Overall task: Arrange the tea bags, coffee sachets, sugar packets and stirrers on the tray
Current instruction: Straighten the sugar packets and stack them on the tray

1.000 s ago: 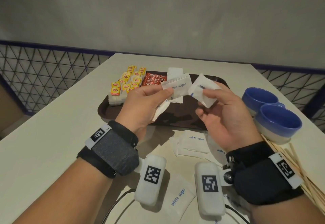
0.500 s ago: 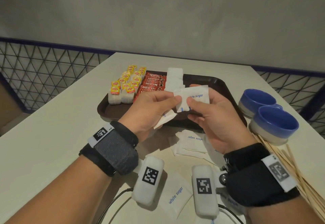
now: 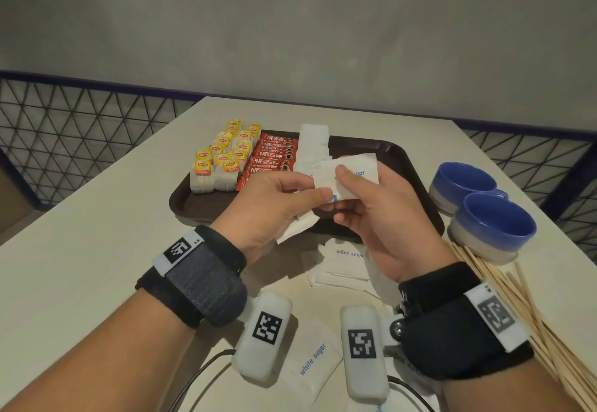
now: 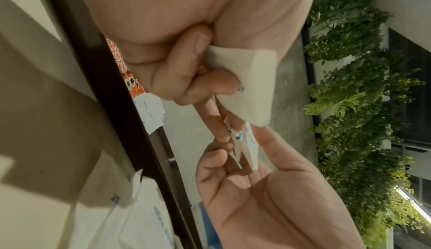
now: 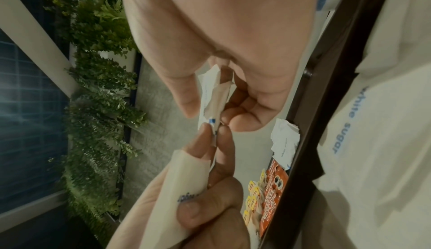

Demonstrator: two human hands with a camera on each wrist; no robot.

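Observation:
My left hand (image 3: 318,194) and right hand (image 3: 347,182) meet above the near edge of the brown tray (image 3: 408,166). Together they pinch a small stack of white sugar packets (image 3: 358,171). The left hand also grips a spare sugar packet (image 3: 298,227) in its curled fingers, which shows as a folded white packet (image 4: 251,90) in the left wrist view. In the right wrist view the right thumb and fingers pinch the packets (image 5: 214,96). On the tray lie rows of yellow tea bags (image 3: 223,163), red coffee sachets (image 3: 274,156) and a stack of sugar packets (image 3: 313,142).
Loose sugar packets (image 3: 345,263) lie on the table just before the tray, and one more (image 3: 311,363) between my wrists. Wooden stirrers (image 3: 517,308) lie at the right. Two blue cups (image 3: 494,221) stand right of the tray. A mesh railing borders the table.
The right hand brought its separate sugar packet over to the left hand's packet. Both hands now hold the packets together as one stack.

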